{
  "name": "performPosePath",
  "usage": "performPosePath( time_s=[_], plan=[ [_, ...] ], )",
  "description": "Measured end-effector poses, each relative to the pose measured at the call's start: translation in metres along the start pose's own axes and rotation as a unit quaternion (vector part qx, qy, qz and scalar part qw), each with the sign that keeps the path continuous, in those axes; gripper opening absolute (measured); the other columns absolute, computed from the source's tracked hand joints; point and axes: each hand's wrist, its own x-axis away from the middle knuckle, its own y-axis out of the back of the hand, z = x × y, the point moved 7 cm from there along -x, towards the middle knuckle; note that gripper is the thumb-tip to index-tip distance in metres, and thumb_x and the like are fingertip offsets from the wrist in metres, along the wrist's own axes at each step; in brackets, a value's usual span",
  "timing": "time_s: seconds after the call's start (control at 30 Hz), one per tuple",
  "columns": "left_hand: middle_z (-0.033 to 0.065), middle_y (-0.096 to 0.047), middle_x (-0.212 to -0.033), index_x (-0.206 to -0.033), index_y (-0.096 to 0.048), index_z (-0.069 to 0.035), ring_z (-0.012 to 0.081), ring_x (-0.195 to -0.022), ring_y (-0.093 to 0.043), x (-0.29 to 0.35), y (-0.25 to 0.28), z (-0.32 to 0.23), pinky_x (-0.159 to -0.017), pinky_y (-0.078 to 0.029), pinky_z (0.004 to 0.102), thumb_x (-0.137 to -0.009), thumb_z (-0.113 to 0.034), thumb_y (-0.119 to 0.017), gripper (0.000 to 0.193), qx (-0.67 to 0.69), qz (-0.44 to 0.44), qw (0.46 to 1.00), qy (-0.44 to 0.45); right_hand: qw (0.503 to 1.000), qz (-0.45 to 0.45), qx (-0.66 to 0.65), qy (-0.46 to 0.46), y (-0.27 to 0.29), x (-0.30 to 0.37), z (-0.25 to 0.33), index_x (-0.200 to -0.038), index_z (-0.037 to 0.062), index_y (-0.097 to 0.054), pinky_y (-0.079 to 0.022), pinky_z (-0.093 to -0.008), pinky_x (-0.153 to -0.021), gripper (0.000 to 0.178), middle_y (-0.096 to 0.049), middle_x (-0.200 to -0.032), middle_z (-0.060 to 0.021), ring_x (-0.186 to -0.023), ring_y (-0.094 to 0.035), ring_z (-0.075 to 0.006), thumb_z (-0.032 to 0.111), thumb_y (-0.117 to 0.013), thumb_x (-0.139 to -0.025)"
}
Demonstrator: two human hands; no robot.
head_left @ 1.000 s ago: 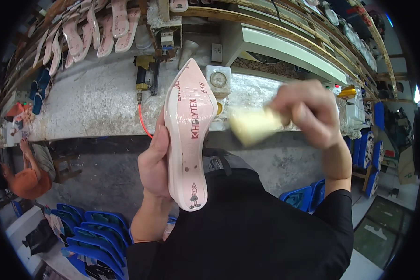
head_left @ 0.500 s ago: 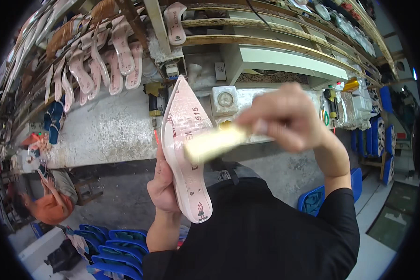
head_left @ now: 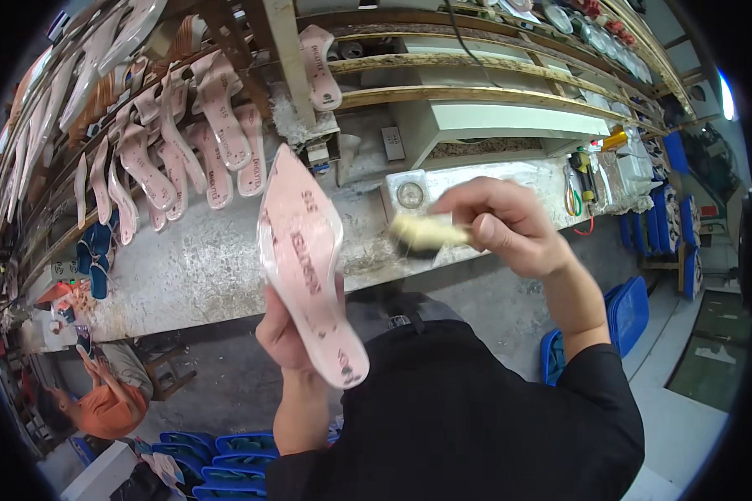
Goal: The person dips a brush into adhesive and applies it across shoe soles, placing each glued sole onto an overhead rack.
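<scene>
My left hand (head_left: 284, 338) is closed round the underside of a pink, pointed-toe shoe insole (head_left: 305, 242), its fingers mostly hidden behind it. The insole is tilted with its toe pointing up and away, and its glossy face with dark red print turned to me. To the right, my right hand (head_left: 522, 230) pinches the end of a brush (head_left: 426, 230). Its body is pale yellow with a dark lower side, and motion blurs it. The brush hangs clear of the insole, a short gap to its right.
Several similar pink insoles (head_left: 217, 175) hang from a wooden rack at the left. A worn white bench (head_left: 184, 275) runs across, with a white block bearing a round dial (head_left: 409, 194). Blue trays (head_left: 627, 309) stand at the right. A person in orange (head_left: 109, 409) sits at the lower left.
The brush has left the insole's face and moved right with my right hand. My left hand has tipped the insole's toe leftward. The whole view has shifted a little.
</scene>
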Motion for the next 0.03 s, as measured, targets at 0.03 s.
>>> performPosePath(
  time_s=[0.03],
  plan=[
    [0.0201, -0.057, -0.141, -0.15, -0.04, 0.001, 0.0333, -0.121, -0.061, -0.004, 0.0017, -0.0039, -0.104, -0.05, 0.0471, -0.107, -0.043, -0.04, 0.061, 0.001, 0.001, 1.0, 0.007, 0.998, -0.042, -0.03, -0.034, -0.0017, 0.0053, -0.013, -0.125, 0.0081, -0.069, -0.053, -0.0352, -0.065, 0.03, -0.076, -0.103, -0.0119, -0.077, -0.071, -0.0229, 0.021, -0.067, -0.099]
  ],
)
